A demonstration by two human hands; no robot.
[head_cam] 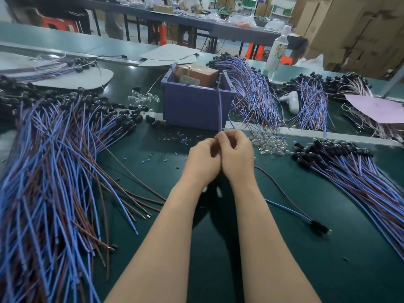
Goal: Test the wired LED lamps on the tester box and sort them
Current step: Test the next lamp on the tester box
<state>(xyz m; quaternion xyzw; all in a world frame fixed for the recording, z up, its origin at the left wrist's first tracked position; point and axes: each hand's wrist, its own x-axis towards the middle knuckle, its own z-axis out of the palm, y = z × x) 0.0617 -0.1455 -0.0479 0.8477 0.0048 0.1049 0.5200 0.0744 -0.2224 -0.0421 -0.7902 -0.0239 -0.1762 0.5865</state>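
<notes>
My left hand (202,160) and my right hand (237,156) are pressed together at the table's middle, fingers curled, both pinching one wired lamp. Its blue wire (220,110) runs straight up from my fingertips to the metal pins on the purple tester box (194,106). The lamp head itself is hidden inside my hands. A big heap of blue and brown wired lamps (50,171) fills the left side. Another sorted bundle (354,171) lies at the right.
One loose wired lamp (314,224) lies right of my forearm. Clear lens caps (271,143) and small blue bits (175,137) are scattered before the box. More bundles (253,92), a white controller (290,100), a bottle (277,49) and pink paper (376,108) sit behind.
</notes>
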